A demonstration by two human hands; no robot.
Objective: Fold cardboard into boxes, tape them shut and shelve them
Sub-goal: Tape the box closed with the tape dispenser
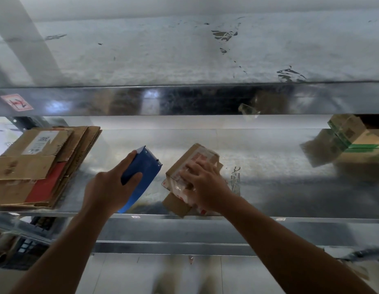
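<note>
Right fingers [197, 168]: spread and laid flat on the taped top of the box [190, 158]; nothing is pinched.
Left fingers [127, 160]: curled round the dispenser [144, 166], with the thumb pressed against its near side.
Right hand [205, 183]: rested on the box, its near end covered by the palm.
Left hand [112, 183]: the dispenser is gripped just left of the box; whether the two touch cannot be told.
Dispenser: blue, with the toothed edge pointed away from the person.
Box: small and brown, wrapped in clear tape with red print. It is set at an angle on the shelf [269, 166] near the front edge, and a brown flap is seen sticking out at its near end.
Shelf: shiny metal, scuffed.
Stack [36, 164]: flattened cardboard, laid at the left end of the shelf, well apart from the box.
Far box [354, 141]: seen at the right end, banded in green, blurred.
Beam [184, 100]: an upper shelf is carried above; a red-and-white sticker [16, 102] is stuck at its left.
</note>
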